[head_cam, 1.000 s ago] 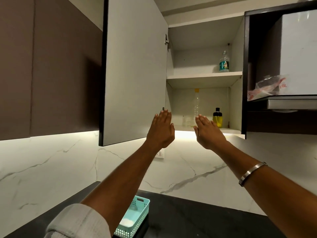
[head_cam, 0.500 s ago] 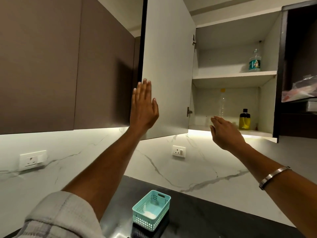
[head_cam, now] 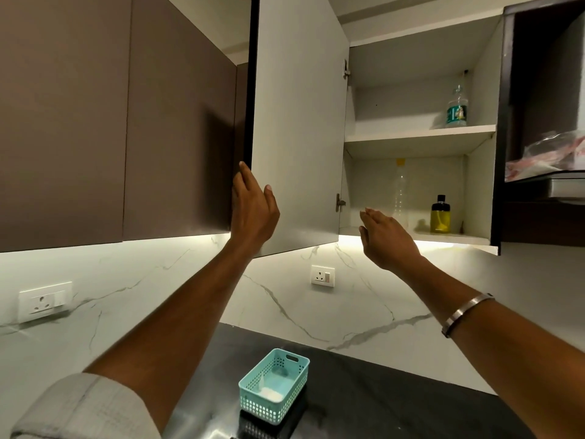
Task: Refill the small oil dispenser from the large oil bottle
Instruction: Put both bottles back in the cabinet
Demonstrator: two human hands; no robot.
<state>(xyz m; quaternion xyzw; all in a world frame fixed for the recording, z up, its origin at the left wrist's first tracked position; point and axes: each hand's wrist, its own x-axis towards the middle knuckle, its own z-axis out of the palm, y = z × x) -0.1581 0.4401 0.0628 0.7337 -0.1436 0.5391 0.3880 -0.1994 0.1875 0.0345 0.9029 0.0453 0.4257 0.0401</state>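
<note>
One teal perforated plastic basket [head_cam: 274, 386], rectangular, on the black countertop [head_cam: 395, 403]; something white lies inside. Two wall sockets [head_cam: 322, 275]. Left hand [head_cam: 253, 210]: fingers wrapped over the edge of the flat white cabinet door [head_cam: 297, 122], thumb on its face. Right hand [head_cam: 387, 237]: fingers extended, holding nothing, raised before the lower shelf. Lower shelf, two items: one tall clear large oil bottle [head_cam: 400, 191], yellow cap; one small oil dispenser [head_cam: 440, 215], yellow contents, black cap, well apart. Upper shelf: one labelled clear bottle [head_cam: 457, 106].
</note>
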